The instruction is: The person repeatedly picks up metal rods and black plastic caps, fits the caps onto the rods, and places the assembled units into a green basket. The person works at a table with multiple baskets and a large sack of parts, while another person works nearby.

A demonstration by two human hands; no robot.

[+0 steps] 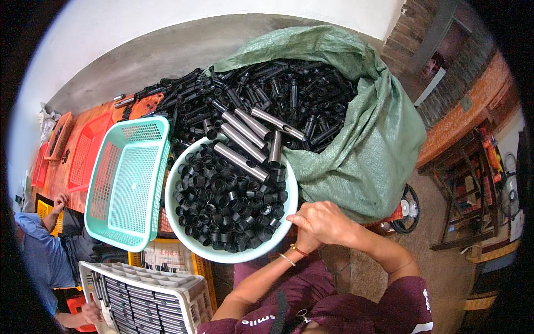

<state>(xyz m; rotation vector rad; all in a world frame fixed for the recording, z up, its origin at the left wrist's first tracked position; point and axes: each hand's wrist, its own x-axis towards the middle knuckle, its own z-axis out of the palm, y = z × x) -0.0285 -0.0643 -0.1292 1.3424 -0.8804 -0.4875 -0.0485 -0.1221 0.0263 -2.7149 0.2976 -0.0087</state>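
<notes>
My two hands meet just right of a pale green basin, close to its rim [293, 195]. My right hand [325, 222] is closed and lies over my left hand [303, 239], which wears bracelets at the wrist. What the right fingers hold, if anything, is hidden. The left fingers are covered, so I cannot tell how they are set. Many short black rings [222, 206] fill the basin. Several silver metal tubes with slots [242, 161] lie across its far edge and on the heap beyond. That heap is of black tubular parts [267, 83].
A green woven sack [378, 150] surrounds the heap's right side. Left stands a mint plastic basket [133, 183], with red trays [89, 147] beyond. A grey crate [189, 289] of tubes sits lower left. Another person's hands [60, 202] show at the far left.
</notes>
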